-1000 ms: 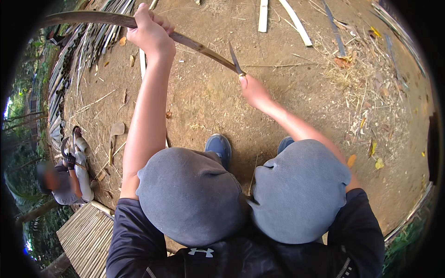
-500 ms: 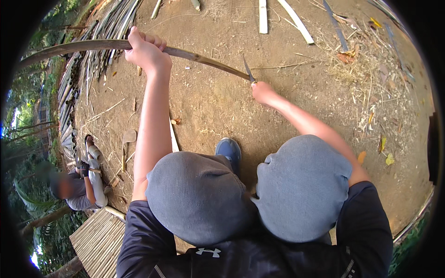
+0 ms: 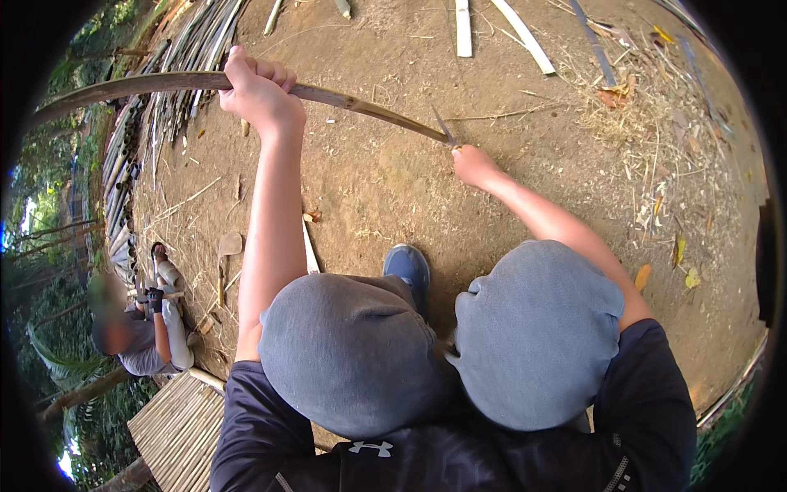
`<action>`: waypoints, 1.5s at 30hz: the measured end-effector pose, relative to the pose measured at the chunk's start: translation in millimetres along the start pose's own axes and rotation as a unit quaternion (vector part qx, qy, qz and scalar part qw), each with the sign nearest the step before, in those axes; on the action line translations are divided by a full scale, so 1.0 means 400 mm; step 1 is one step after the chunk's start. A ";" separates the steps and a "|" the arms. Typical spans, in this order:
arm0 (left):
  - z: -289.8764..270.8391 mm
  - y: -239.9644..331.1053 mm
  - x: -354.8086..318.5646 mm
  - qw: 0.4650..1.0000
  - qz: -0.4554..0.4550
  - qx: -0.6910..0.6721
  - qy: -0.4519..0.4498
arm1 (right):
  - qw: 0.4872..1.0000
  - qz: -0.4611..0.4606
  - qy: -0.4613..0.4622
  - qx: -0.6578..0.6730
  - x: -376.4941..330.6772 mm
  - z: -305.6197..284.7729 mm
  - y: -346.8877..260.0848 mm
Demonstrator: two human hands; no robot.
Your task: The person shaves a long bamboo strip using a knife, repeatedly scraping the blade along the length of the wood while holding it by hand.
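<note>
Head view: we hold a long strip [image 3: 352,103] above the ground [image 3: 377,197], our left hand [image 3: 262,94] curled tight around it, our right hand [image 3: 477,166] clenched on a knife [image 3: 443,127] at the strip's right end.

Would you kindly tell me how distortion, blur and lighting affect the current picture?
Head view: corners are black; the wooden strip in the left hand looks curved, lens share uncertain; sky glares through the foliage at left; the co-worker's head is blurred; soft shade lies right of the shoe.
</note>
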State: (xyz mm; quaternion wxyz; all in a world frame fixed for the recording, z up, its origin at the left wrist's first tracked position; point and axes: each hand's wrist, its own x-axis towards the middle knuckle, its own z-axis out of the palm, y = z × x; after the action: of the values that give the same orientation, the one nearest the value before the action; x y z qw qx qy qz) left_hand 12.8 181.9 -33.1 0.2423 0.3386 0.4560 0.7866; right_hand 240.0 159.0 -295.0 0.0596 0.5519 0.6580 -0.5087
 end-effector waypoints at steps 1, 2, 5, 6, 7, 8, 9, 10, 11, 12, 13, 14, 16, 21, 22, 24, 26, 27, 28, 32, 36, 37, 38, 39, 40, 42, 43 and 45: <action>-0.014 0.000 -0.004 1.000 0.003 0.004 0.006 | 1.000 -0.012 0.024 -0.002 -0.054 -0.002 -0.050; -0.025 -0.002 -0.007 1.000 0.002 0.007 0.013 | 0.999 -0.016 0.040 0.007 -0.052 0.013 -0.046; 0.015 0.004 -0.017 1.000 -0.016 0.018 0.003 | 0.997 0.024 0.060 0.045 0.005 0.054 0.042; 0.008 0.004 -0.016 1.000 -0.017 0.014 0.005 | 0.998 0.011 0.051 0.023 0.014 0.051 0.042; 0.001 0.005 -0.014 1.000 -0.017 0.010 0.007 | 0.999 -0.003 0.042 0.001 0.021 0.050 0.041; -0.004 0.006 -0.011 1.000 -0.018 0.006 0.008 | 0.999 -0.016 0.034 -0.021 0.028 0.048 0.041; -0.004 0.004 -0.016 1.000 -0.016 0.005 0.004 | 0.998 -0.025 0.028 -0.044 0.036 0.056 0.060; 0.005 0.005 -0.018 1.000 -0.012 0.003 -0.004 | 0.997 -0.035 0.026 -0.065 0.047 0.064 0.083; 0.013 0.006 -0.022 1.000 -0.009 0.000 -0.012 | 0.995 -0.044 0.023 -0.086 0.057 0.073 0.105; 0.008 0.006 -0.021 1.000 -0.006 0.002 -0.011 | 0.992 -0.058 0.019 -0.108 0.051 0.070 0.090; 0.004 0.006 -0.023 1.000 -0.003 0.002 -0.011 | 0.989 -0.072 0.010 -0.126 0.043 0.059 0.083; 0.000 0.007 -0.024 1.000 0.000 0.003 -0.011 | 0.995 -0.055 0.044 -0.073 0.032 0.067 0.067; -0.017 0.001 -0.015 0.999 0.017 0.013 -0.031 | 0.993 -0.019 0.108 0.030 -0.005 0.086 0.021; -0.027 -0.002 -0.017 0.998 0.047 0.034 -0.034 | 0.973 -0.105 0.183 0.095 -0.074 0.080 -0.062; -0.025 0.000 -0.017 0.998 0.043 0.025 -0.033 | 0.962 -0.146 0.208 0.095 -0.075 0.076 -0.074; -0.033 0.001 -0.020 0.999 0.036 0.008 -0.024 | 0.960 -0.176 0.191 0.100 -0.083 0.058 -0.122; -0.029 -0.001 -0.029 0.999 0.031 0.026 0.012 | 0.952 -0.210 0.197 0.108 -0.098 0.029 -0.168; -0.034 0.000 -0.024 0.999 0.036 0.036 0.017 | 0.943 -0.237 0.205 0.115 -0.111 0.022 -0.190; -0.014 0.010 -0.035 0.997 0.031 0.066 0.035 | 0.930 -0.271 0.214 0.126 -0.117 0.014 -0.220; 0.013 0.006 -0.036 0.997 0.035 0.072 0.012 | 0.935 -0.236 0.220 0.145 -0.121 0.023 -0.229; -0.005 0.011 -0.036 0.999 0.022 0.033 0.038 | 0.958 -0.201 0.175 0.106 -0.169 0.022 -0.244; -0.006 0.011 -0.036 0.998 0.021 0.035 0.045 | 0.958 -0.202 0.176 0.102 -0.169 0.020 -0.249; -0.007 0.011 -0.036 0.998 0.021 0.036 0.051 | 0.958 -0.202 0.177 0.098 -0.169 0.017 -0.254; -0.008 0.010 -0.036 0.997 0.020 0.039 0.057 | 0.958 -0.208 0.182 0.078 -0.165 0.010 -0.255; -0.008 0.009 -0.035 0.997 0.021 0.038 0.057 | 0.957 -0.214 0.188 0.058 -0.157 -0.001 -0.250; -0.005 0.003 -0.037 0.998 0.020 0.034 0.054 | 0.962 -0.203 0.181 0.040 -0.133 -0.018 -0.223; -0.005 0.003 -0.039 0.998 0.015 0.036 0.051 | 0.968 -0.187 0.165 0.040 -0.118 -0.021 -0.206; -0.009 0.004 -0.040 0.998 0.008 0.041 0.049 | 0.971 -0.180 0.154 0.040 -0.125 -0.023 -0.210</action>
State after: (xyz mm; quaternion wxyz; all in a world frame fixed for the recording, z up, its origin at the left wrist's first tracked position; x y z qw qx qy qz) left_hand 20.5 168.3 -38.1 0.1998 0.3127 0.4962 0.7849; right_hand 197.6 143.1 -208.0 -0.1572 0.4979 0.7268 -0.4463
